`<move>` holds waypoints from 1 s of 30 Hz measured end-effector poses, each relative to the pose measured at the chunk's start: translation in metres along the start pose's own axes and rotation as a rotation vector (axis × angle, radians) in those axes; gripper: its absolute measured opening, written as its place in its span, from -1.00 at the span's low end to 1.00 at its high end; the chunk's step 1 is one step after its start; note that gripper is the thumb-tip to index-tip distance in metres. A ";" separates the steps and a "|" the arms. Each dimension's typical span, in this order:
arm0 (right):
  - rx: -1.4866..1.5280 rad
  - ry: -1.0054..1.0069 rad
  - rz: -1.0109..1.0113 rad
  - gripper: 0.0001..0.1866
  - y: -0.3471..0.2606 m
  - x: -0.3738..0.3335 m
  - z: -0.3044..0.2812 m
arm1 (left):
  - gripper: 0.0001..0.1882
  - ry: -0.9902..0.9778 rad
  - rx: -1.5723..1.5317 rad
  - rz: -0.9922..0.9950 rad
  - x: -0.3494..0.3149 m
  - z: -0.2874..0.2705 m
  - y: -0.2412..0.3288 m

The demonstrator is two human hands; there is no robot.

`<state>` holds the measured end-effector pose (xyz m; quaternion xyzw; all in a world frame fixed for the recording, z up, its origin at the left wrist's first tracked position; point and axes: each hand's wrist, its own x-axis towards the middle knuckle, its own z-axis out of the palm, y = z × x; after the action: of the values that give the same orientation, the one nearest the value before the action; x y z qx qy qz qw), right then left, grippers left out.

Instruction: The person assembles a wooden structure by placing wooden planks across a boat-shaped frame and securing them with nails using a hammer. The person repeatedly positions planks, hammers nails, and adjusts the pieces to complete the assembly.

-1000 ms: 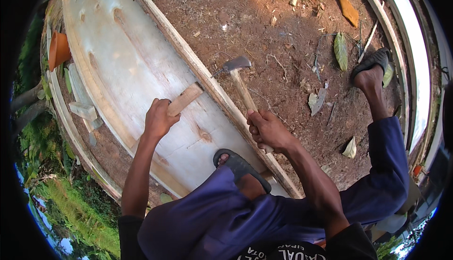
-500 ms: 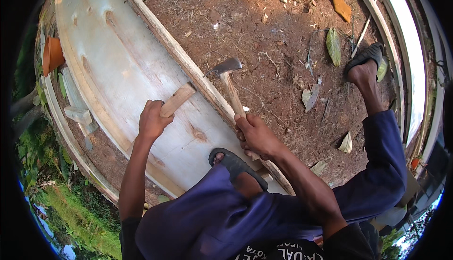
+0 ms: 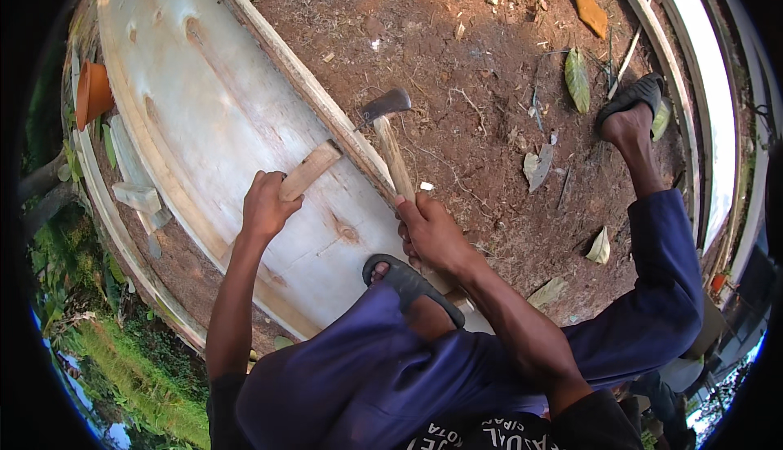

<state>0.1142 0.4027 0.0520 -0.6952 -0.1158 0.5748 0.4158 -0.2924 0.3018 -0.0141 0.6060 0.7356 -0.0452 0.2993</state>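
A wide pale wooden board (image 3: 204, 115) lies on the bare earth, running from upper left to lower middle. My left hand (image 3: 265, 205) grips a small wooden block (image 3: 310, 171) and holds it on the board near its right edge. My right hand (image 3: 432, 234) is closed around the wooden handle of an axe (image 3: 390, 136). The axe's dark metal head (image 3: 383, 105) sits at the board's right edge, just beyond the block's far end. My sandalled foot (image 3: 408, 283) presses on the board's near part.
My other foot in a black sandal (image 3: 632, 103) stands on the soil at right. Fallen leaves (image 3: 577, 79) and wood chips lie on the red-brown ground. An orange pot (image 3: 92, 91) sits left of the board. Long pale planks (image 3: 701, 83) run along the right side.
The axe head has come down and leftward from above the ground to the board's edge beside the block. My left hand keeps its hold on the block.
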 end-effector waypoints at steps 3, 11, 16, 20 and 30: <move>-0.274 -0.292 0.240 -0.70 -0.002 -0.020 -0.004 | -0.56 -0.029 0.044 0.009 0.005 -0.001 0.007; 0.488 0.342 -0.339 -0.74 -0.032 0.083 -0.038 | -0.64 0.041 0.015 0.063 0.002 -0.003 0.009; 0.023 0.008 0.119 -0.68 0.017 -0.010 0.001 | -0.63 -0.004 0.039 0.020 0.002 -0.003 0.007; -0.159 -0.082 0.165 -0.68 -0.019 0.005 -0.033 | -0.58 0.012 0.029 0.023 0.000 0.002 0.001; -0.273 -0.153 -0.033 -0.65 0.082 0.014 -0.053 | -0.56 0.004 0.035 0.049 0.000 -0.003 0.000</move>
<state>0.1397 0.3369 -0.0170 -0.6973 -0.2355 0.5981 0.3170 -0.2930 0.3028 -0.0117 0.6289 0.7203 -0.0496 0.2883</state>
